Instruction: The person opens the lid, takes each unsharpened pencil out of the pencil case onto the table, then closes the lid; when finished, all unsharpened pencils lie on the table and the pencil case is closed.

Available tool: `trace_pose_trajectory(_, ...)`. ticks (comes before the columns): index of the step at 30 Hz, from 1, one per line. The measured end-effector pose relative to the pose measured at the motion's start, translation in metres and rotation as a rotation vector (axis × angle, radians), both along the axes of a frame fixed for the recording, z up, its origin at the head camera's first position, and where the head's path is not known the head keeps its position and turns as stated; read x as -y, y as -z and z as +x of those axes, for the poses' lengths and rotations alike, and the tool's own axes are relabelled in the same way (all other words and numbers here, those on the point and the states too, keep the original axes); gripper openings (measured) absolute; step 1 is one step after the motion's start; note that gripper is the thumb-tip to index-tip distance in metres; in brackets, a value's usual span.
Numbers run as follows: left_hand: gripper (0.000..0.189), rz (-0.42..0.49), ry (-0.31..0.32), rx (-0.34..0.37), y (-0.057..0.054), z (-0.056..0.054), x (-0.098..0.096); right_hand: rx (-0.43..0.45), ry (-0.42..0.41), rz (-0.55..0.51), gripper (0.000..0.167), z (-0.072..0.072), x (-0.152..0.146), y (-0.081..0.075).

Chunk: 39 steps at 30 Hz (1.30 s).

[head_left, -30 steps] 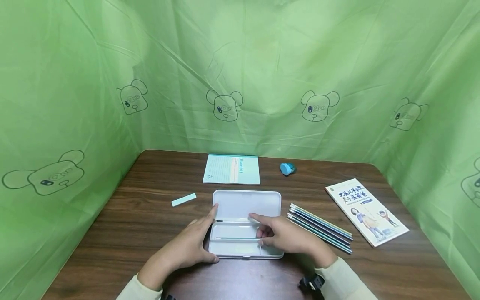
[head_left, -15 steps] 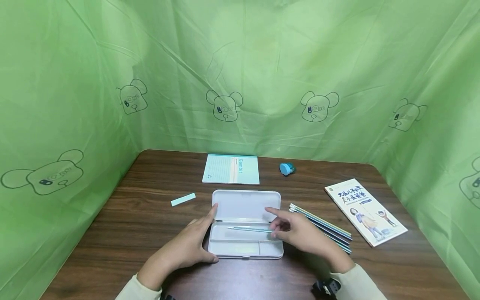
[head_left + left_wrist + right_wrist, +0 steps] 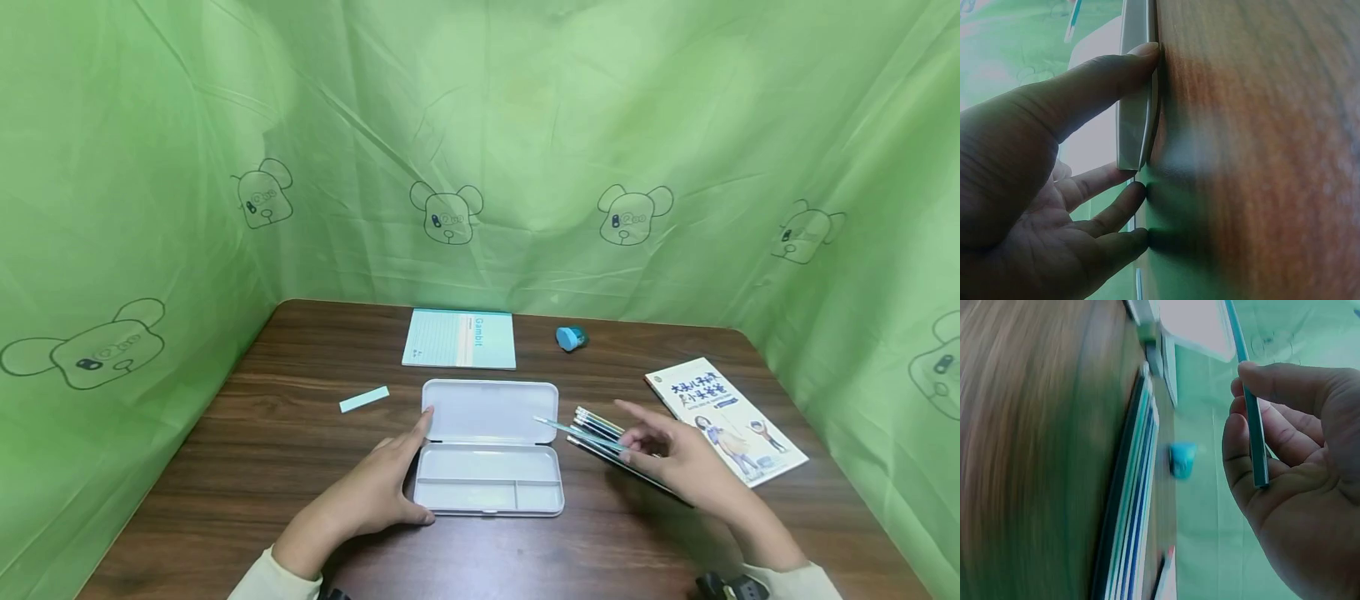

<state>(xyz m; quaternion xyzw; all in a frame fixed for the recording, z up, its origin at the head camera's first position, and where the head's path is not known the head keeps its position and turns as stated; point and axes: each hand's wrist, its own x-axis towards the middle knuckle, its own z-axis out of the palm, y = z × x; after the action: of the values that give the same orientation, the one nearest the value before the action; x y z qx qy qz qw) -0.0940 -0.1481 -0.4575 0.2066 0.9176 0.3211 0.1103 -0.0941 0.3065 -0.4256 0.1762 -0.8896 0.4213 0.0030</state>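
Observation:
A white pencil case [image 3: 465, 463] lies opened flat on the table, its lid [image 3: 487, 410] folded back and its compartments bare. My left hand [image 3: 375, 492] rests at its left end, the thumb at the front corner and the fairly straight fingers along the side. To the right of the case, my right hand [image 3: 686, 462] pinches a light blue-green pencil [image 3: 573, 432] between thumb and fingers, with the index finger stretched out. In the right wrist view the held pencil [image 3: 1254, 431] is raised off the table. Below it, several more pencils [image 3: 1132, 500] lie side by side.
A pale green strip [image 3: 364, 399] lies left of the case. Behind are a light blue notebook [image 3: 457, 339] and a small blue pencil sharpener [image 3: 572, 338]. At the right lies a white picture-cover book [image 3: 731, 425]. Green cloth [image 3: 525, 150] walls the table.
My right hand has lifted the pencil out of the case and carried it right, over the other pencils. My left hand keeps its place at the case.

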Motion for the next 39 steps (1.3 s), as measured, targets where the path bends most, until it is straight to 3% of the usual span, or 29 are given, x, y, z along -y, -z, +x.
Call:
trace_pose_trajectory(6,0.147,0.005,-0.005,0.002,0.000,0.000,0.000,0.010,0.062,0.006,0.075,0.004,-0.032,0.004)
trace_pose_trajectory(13,0.147,0.001,-0.006,0.001,0.001,0.000,0.000,-0.006,0.110,0.031,0.074,0.004,-0.053,0.019)
trace_pose_trajectory(21,0.147,-0.003,-0.011,0.004,0.002,0.000,0.000,-0.025,0.140,0.111,0.072,0.002,-0.054,0.033)
trace_pose_trajectory(39,0.146,-0.003,-0.009,0.005,0.001,0.000,-0.001,0.002,0.151,0.202,0.068,-0.001,-0.049,0.039)
